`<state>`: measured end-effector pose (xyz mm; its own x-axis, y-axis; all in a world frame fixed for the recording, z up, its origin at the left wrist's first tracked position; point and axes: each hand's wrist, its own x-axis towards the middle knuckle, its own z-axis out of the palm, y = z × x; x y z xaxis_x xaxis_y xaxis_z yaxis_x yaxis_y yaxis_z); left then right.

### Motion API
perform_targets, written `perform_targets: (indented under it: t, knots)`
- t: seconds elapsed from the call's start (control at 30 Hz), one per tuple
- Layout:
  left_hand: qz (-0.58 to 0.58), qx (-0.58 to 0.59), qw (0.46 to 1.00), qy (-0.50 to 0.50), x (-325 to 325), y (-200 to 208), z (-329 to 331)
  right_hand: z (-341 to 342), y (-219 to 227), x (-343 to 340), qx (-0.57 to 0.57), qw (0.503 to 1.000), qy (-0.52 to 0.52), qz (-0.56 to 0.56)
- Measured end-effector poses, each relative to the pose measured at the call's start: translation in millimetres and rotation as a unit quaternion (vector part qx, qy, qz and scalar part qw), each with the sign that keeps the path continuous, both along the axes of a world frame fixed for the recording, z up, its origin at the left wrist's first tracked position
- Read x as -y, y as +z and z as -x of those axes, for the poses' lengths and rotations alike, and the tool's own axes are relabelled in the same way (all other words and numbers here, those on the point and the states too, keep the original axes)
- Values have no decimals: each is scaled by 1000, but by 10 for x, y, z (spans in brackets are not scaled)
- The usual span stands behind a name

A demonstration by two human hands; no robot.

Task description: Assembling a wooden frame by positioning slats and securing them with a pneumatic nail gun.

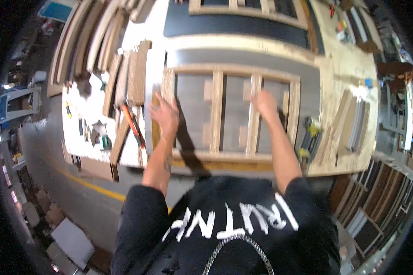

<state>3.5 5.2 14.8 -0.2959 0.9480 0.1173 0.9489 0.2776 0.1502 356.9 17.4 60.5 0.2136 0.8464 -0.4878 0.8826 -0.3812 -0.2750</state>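
At 1 rectangular wood-grain frame (236,69) with 2 inner bars (217,112), left hand (165,115) splays its fingers; right hand (264,104) curls, grip unclear.

Wearer's two hands (166,115), two barred frames (217,110)

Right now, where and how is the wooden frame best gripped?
Probably by the left outer rail and right outer rail, coming from both sides: the wooden frame lies flat, and open gaps inside these rails leave room to wrap around.
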Motion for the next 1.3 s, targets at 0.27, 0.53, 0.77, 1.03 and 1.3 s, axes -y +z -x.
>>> perform_targets:
  t: [0.27,0.53,0.77,1.03,1.3]
  knots:
    - [39,7,999,36,212,-108,2,233,-22,-443,34,973,55,-220]
    - [34,7,999,30,125,-43,-28,357,-263,-752,-23,957,215,-194]
    - [34,-27,999,30,72,-67,-32,413,-347,-686,10,929,224,-294]
    - [47,-17,998,35,113,-81,-24,423,-283,-648,13,930,229,-286]
    - [37,-15,999,35,113,-99,-27,441,-314,-603,17,924,221,-311]
